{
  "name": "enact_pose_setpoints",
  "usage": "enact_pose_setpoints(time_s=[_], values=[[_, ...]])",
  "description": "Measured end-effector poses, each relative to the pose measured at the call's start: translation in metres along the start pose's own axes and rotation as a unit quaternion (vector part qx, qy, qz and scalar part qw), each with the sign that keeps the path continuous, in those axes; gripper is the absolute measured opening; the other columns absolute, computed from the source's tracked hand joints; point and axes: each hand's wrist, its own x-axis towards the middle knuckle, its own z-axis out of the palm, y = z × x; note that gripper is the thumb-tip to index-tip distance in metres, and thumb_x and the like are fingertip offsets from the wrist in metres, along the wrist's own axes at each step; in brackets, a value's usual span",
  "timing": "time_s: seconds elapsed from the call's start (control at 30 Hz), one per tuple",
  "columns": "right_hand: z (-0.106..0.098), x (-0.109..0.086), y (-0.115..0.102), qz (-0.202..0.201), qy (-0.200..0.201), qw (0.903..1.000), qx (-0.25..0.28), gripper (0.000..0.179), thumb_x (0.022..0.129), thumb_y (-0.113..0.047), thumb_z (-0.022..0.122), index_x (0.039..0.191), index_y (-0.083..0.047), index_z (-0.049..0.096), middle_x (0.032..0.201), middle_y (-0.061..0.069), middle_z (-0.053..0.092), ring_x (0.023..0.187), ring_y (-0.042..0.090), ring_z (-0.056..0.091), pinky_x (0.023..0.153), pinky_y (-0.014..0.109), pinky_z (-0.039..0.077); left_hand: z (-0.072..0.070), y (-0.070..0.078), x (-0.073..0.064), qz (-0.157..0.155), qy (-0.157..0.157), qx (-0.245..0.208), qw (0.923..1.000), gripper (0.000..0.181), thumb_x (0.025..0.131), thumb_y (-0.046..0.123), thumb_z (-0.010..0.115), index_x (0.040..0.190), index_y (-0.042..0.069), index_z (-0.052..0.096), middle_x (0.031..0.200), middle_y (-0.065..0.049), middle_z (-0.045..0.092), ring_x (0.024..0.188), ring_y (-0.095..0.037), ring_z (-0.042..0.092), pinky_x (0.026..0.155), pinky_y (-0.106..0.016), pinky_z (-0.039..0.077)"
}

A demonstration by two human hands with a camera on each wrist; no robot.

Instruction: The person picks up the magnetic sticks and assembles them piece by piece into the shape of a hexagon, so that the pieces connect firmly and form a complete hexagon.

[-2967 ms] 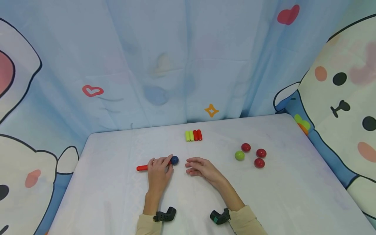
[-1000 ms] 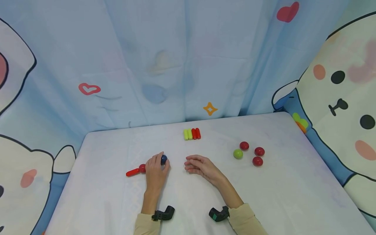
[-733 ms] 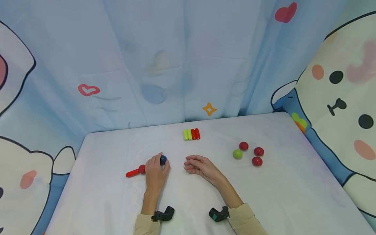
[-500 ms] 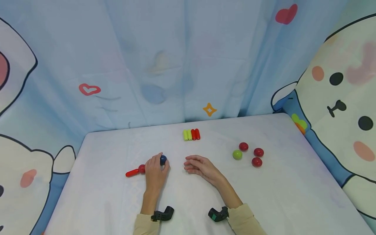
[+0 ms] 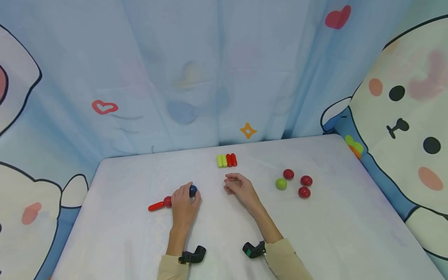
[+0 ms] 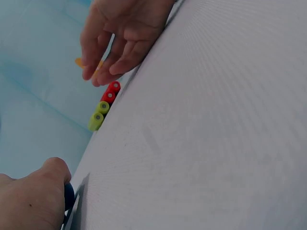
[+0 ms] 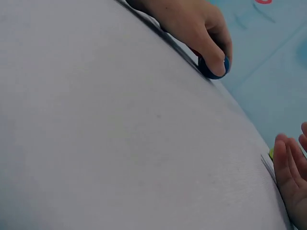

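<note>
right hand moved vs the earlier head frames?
Yes. In the head view, the right hand has gone forward: its fingertips are now closer to the red sticks, which have stayed put.

Soft, even light washes over the white tablecloth point(image 5: 224, 237), and I see only faint shadow around the left hand point(image 5: 183, 206). Small glints sit on the red balls point(image 5: 304, 192) to the right of the right hand point(image 5: 245, 190). Both wrist views look dimmer and greyer; in the left one, dark shadow edges the blue ball point(image 6: 69, 196) at the left hand's fingers.
</note>
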Motion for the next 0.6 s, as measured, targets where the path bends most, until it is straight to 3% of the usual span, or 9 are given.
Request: enact_pose_setpoints(time_s=[0.07, 0.2, 0.33, 0.5, 0.6], values=[[0.000, 0.009, -0.002, -0.032, 0.037, 0.9971, -0.058, 0.032, 0.094, -0.021, 0.060, 0.125, -0.014, 0.058, 0.120, 0.006, 0.063, 0.102, 0.018, 0.065, 0.085, 0.029, 0.057, -0.001, -0.001, 0.000, -0.006, -0.006, 0.001, 1.0000, 0.040, 0.090, 0.026, 0.066, 0.127, 0.010, 0.059, 0.122, -0.009, 0.065, 0.114, -0.027, 0.059, 0.104, -0.047, 0.044], [-0.008, 0.029, -0.008, -0.087, 0.086, 0.9786, -0.166, 0.041, 0.092, -0.019, 0.063, 0.132, -0.012, 0.054, 0.133, 0.008, 0.051, 0.115, 0.024, 0.056, 0.091, 0.039, 0.055, -0.001, 0.000, 0.001, -0.012, -0.015, -0.008, 0.9998, 0.040, 0.091, 0.026, 0.065, 0.128, 0.010, 0.058, 0.123, -0.009, 0.065, 0.115, -0.027, 0.059, 0.106, -0.048, 0.043], [-0.016, 0.051, -0.013, -0.073, 0.064, 0.9657, -0.241, 0.053, 0.092, -0.020, 0.062, 0.142, -0.015, 0.046, 0.142, 0.015, 0.042, 0.126, 0.032, 0.047, 0.101, 0.049, 0.049, -0.001, 0.001, 0.000, -0.013, -0.015, -0.014, 0.9997, 0.039, 0.091, 0.025, 0.064, 0.127, 0.009, 0.059, 0.123, -0.010, 0.065, 0.115, -0.027, 0.060, 0.105, -0.048, 0.043], [-0.023, 0.069, -0.017, -0.055, 0.026, 0.9407, -0.334, 0.051, 0.093, -0.016, 0.059, 0.143, -0.011, 0.048, 0.142, 0.022, 0.045, 0.129, 0.038, 0.044, 0.107, 0.052, 0.043, -0.002, 0.000, 0.002, -0.010, -0.014, -0.010, 0.9998, 0.038, 0.092, 0.025, 0.063, 0.127, 0.009, 0.059, 0.122, -0.010, 0.066, 0.113, -0.027, 0.060, 0.105, -0.047, 0.043], [-0.025, 0.073, -0.015, -0.055, 0.030, 0.9372, -0.343, 0.046, 0.094, -0.013, 0.057, 0.139, -0.010, 0.052, 0.138, 0.022, 0.048, 0.127, 0.038, 0.047, 0.107, 0.050, 0.043, -0.001, -0.001, 0.002, -0.010, -0.013, -0.008, 0.9998, 0.039, 0.092, 0.026, 0.063, 0.127, 0.009, 0.059, 0.122, -0.010, 0.065, 0.113, -0.027, 0.060, 0.104, -0.047, 0.043]])
